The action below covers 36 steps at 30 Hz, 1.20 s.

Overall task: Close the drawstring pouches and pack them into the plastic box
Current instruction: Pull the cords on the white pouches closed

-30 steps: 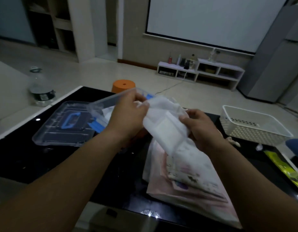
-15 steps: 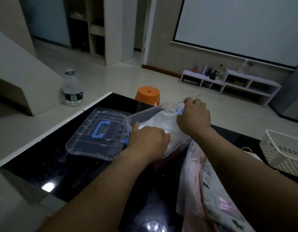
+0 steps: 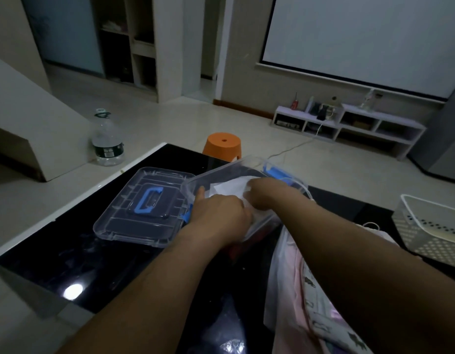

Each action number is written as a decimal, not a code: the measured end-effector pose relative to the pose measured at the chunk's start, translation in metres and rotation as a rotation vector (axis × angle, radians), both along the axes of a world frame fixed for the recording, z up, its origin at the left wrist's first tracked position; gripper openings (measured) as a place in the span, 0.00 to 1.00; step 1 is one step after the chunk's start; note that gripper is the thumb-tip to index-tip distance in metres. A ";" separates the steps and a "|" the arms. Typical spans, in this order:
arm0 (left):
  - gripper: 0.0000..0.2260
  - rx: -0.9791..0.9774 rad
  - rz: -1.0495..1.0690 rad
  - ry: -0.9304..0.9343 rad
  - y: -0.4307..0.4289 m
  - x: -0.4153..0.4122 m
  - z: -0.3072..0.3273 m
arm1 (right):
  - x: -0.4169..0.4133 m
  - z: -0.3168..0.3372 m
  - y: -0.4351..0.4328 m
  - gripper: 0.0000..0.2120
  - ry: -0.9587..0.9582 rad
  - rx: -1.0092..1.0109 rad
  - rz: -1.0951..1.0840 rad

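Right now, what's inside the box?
A white pouch lies in the box, with the left hand and right hand on it. Whatever is beneath the pouch and hands is covered.

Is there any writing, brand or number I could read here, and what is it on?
No text is readable.
Too blurred: bottle label.
Too blurred to tell as letters: dark marks on the patterned pouches.
Too small: things on the low shelf.
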<state>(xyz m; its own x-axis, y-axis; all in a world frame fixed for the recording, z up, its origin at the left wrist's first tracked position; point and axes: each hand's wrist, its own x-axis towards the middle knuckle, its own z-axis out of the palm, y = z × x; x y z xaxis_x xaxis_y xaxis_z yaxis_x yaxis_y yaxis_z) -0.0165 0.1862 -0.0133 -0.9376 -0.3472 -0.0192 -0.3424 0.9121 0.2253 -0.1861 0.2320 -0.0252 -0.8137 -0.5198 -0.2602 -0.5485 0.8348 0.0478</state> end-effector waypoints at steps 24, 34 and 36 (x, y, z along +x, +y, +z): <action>0.17 0.150 -0.008 0.280 0.048 -0.016 0.005 | 0.006 -0.012 0.144 0.18 -0.068 -0.787 -0.267; 0.15 0.175 0.048 0.299 0.044 -0.025 0.007 | 0.034 0.046 0.093 0.12 -0.022 -0.724 0.051; 0.14 0.138 0.053 0.316 0.046 -0.022 0.009 | 0.038 0.050 0.094 0.13 -0.014 -0.742 0.060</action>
